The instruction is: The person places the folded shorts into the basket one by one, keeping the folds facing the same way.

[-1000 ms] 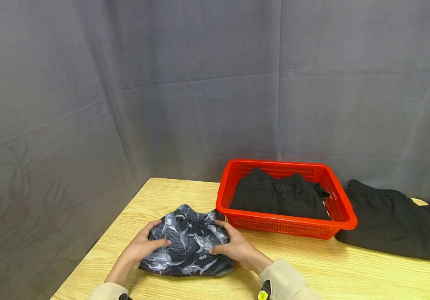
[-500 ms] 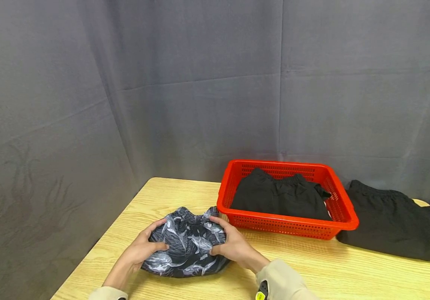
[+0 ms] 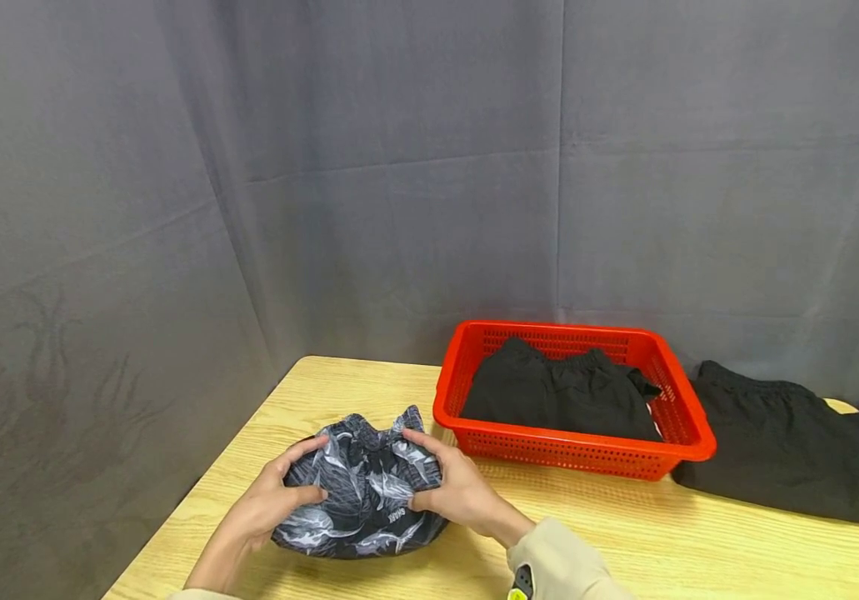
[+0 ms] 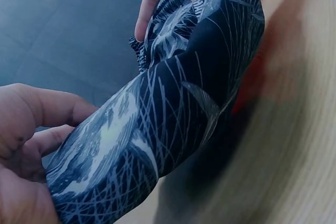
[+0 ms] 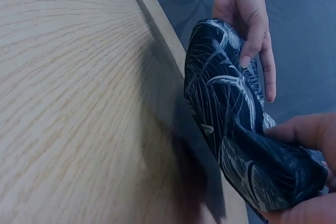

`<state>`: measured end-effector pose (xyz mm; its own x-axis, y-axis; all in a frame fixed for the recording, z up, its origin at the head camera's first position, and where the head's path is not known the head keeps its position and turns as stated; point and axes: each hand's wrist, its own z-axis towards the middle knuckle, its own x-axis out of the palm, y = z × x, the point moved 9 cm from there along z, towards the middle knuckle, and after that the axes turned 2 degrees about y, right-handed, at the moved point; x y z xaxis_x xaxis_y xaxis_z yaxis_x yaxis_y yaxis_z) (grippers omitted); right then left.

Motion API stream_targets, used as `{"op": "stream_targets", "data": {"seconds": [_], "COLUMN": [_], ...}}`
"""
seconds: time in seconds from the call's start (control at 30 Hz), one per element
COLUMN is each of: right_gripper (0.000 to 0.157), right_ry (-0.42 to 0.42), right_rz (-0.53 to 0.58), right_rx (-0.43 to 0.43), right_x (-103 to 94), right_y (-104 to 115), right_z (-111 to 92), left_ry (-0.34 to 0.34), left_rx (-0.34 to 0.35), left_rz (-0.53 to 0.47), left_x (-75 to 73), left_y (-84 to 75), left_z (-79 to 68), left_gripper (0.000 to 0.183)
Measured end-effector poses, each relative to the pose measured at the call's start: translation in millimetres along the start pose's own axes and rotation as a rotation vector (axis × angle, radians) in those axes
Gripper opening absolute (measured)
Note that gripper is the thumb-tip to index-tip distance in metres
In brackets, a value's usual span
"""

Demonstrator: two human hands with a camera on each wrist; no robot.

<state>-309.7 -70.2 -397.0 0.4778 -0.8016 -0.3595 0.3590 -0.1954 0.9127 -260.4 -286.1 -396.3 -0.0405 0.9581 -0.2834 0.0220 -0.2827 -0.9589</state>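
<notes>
A folded pair of dark shorts (image 3: 369,492) with a white and grey shark print and a gathered waistband is held between both hands. It hangs a little above the wooden table, its shadow on the wood in the right wrist view. My left hand (image 3: 272,496) grips the left end, thumb on the front and fingers round the top and back. At the right end my right hand (image 3: 459,492) grips in the same way, index finger by the waistband. In the left wrist view the cloth (image 4: 157,114) sags in a soft roll between the hands.
A red perforated basket (image 3: 549,450) stands on the table (image 3: 549,533) just right of the right hand, with folded black shorts (image 3: 556,392) inside. Another black pair of shorts (image 3: 789,458) lies right of the basket. A grey curtain (image 3: 429,167) closes off the back and left.
Both hands have lifted the shark-print shorts off the table and moved them slightly left. The cloth now bunches more between the hands. The basket and black shorts stay put.
</notes>
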Motion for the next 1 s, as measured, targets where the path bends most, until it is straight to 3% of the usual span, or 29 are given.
{"op": "stream_targets", "data": {"seconds": [0.57, 0.83, 1.0], "right_gripper": [0.089, 0.088, 0.087], "right_ry": [-0.033, -0.062, -0.097], "right_rz": [-0.043, -0.034, -0.036], "right_rx": [-0.104, -0.113, -0.113], "right_x": [-18.7, -38.9, -55.6], "right_y": [35.7, 47.8, 53.5], "right_z": [-2.3, -7.4, -11.7], "left_ry": [-0.022, -0.06, -0.055], "left_rx": [0.076, 0.116, 0.141], "left_rz": [-0.085, -0.065, -0.104], "left_x": [-2.1, 1.3, 9.2], "left_y": [-39.2, -60.3, -72.3], "left_z": [-12.4, -13.6, -10.6], "left_gripper": [0.081, 0.079, 0.079]}}
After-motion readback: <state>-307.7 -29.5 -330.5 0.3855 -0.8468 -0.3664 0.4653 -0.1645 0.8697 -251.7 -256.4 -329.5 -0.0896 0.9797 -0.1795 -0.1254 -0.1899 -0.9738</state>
